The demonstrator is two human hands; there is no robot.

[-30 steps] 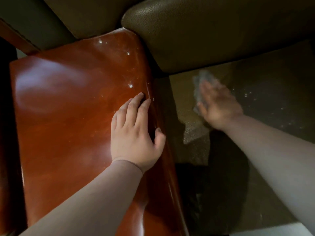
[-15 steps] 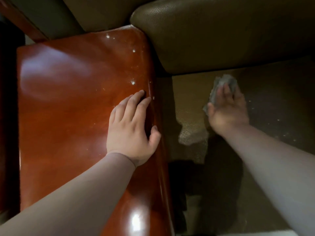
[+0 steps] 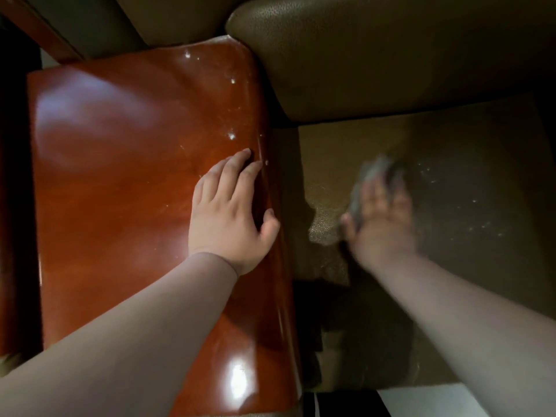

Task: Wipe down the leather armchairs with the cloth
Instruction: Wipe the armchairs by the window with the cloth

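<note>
Right hand (image 3: 380,224), blurred, presses grey cloth (image 3: 371,176) flat-fingered on seat cushion (image 3: 481,266); sweep toward specks (image 3: 481,227) at 3 o'clock; left hand (image 3: 228,215) braces flat on armrest (image 3: 120,176).

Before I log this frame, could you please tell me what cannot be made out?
Head view only:
- Right hand and grey cloth: motion-blurred, so the grip is unclear.
- Olive leather seat cushion: right side cut off by the frame, front in shadow.
- Glossy reddish-brown wooden armrest: glare hides its surface.

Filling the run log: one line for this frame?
left hand flat on wooden armrest | right hand pressing cloth on leather seat | blurred
</note>
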